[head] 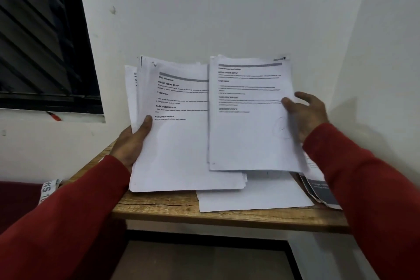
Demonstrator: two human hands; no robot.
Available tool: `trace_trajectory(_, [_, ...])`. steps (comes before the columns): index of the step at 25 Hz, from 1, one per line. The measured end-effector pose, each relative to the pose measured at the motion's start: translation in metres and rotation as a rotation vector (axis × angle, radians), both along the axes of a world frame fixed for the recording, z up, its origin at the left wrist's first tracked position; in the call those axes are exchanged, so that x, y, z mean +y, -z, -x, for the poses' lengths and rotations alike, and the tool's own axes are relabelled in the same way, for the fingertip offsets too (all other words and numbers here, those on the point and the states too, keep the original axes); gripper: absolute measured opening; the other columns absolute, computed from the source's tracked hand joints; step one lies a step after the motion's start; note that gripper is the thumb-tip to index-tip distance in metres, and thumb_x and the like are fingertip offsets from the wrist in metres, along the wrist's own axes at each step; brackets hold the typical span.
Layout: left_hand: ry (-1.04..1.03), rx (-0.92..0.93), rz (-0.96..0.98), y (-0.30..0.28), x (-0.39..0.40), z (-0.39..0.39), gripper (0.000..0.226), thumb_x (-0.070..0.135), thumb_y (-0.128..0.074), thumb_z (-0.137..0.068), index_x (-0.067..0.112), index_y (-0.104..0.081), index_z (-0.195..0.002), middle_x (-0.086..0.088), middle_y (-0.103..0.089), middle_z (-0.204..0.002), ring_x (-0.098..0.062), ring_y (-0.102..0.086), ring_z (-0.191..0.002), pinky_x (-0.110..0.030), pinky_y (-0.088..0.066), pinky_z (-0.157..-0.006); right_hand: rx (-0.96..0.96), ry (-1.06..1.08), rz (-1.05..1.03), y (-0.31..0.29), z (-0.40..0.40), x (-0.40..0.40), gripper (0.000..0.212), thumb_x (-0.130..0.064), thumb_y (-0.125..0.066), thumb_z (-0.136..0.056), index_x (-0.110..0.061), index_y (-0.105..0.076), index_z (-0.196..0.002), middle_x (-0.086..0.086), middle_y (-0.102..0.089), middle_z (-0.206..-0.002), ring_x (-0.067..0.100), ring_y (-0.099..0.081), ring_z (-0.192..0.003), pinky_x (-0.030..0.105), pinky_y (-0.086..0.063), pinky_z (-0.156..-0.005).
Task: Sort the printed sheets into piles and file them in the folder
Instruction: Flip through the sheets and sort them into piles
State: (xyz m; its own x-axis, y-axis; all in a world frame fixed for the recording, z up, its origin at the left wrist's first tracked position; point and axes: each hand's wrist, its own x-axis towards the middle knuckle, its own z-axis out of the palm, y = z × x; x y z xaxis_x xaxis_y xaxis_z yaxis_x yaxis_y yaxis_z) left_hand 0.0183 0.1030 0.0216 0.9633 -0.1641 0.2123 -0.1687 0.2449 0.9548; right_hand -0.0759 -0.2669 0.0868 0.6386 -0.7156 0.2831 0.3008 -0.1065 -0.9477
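My left hand [133, 141] grips a thick stack of printed sheets [177, 143] by its left edge, thumb on the top page, holding it tilted up above the wooden table [159, 208]. My right hand [305, 112] holds a thinner set of printed sheets [250, 134] by its right edge, overlapping the right side of the stack. Both top pages show headings and lines of black text. A loose white sheet [254, 195] lies flat on the table under them. No folder is clearly visible.
A dark grey and white booklet [322, 191] lies at the table's right edge, partly under my right sleeve. White walls close in behind and right. A dark window [41, 41] sits at left, with a red pen [54, 117] on its sill.
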Motion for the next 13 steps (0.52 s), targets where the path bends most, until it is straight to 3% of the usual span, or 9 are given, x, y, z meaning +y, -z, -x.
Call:
trace_trajectory(2, [-0.048,0.008,0.008,0.0,0.005,-0.001,0.078,0.068,-0.077,-0.066,0.021,-0.064,-0.127,-0.003,-0.073,-0.117,-0.027,-0.07,-0.107,-0.05,-0.051,-0.099,0.045,0.041,0.008,0.0,0.004,-0.022,0.045,-0.02,-0.08,-0.08,-0.008,-0.063,-0.12,0.017,-0.068,-0.113,0.028,-0.067,-0.101,0.042,-0.053,-0.096])
trace_trajectory(5, [-0.18,-0.025,0.023,-0.002,0.011,0.0,0.056,0.052,-0.068,-0.085,0.016,-0.063,-0.128,-0.002,-0.072,-0.113,-0.022,-0.07,-0.099,-0.041,-0.053,-0.094,0.251,0.056,0.191,0.014,0.016,-0.035,0.02,-0.013,-0.071,-0.087,-0.002,-0.071,-0.103,0.016,-0.07,-0.097,0.026,-0.065,-0.086,0.034,-0.054,-0.084])
trace_trajectory(8, [-0.334,-0.073,0.086,-0.009,0.031,0.001,0.041,0.04,-0.063,-0.095,0.015,-0.062,-0.127,-0.002,-0.069,-0.114,-0.015,-0.068,-0.093,-0.033,-0.053,-0.087,0.526,0.04,0.445,0.038,0.022,-0.03,0.012,-0.016,-0.068,-0.089,-0.004,-0.07,-0.091,0.011,-0.071,-0.093,0.027,-0.066,-0.087,0.029,-0.049,-0.075])
trace_trajectory(11, [-0.442,-0.117,0.084,-0.025,0.061,-0.001,0.052,0.047,-0.067,-0.091,0.014,-0.061,-0.131,0.001,-0.069,-0.12,-0.021,-0.068,-0.106,-0.043,-0.051,-0.099,0.513,-0.055,0.444,0.051,0.014,-0.017,0.009,-0.008,-0.068,-0.088,0.0,-0.067,-0.086,0.01,-0.063,-0.086,0.022,-0.058,-0.082,0.029,-0.042,-0.073])
trace_trajectory(13, [-0.432,-0.114,0.087,-0.035,0.073,-0.004,0.054,0.05,-0.067,-0.09,0.017,-0.061,-0.133,0.002,-0.069,-0.123,-0.021,-0.068,-0.108,-0.047,-0.051,-0.1,0.538,-0.073,0.491,0.052,0.01,-0.002,0.008,-0.009,-0.067,-0.089,-0.002,-0.066,-0.084,0.007,-0.059,-0.079,0.02,-0.054,-0.074,0.025,-0.04,-0.064])
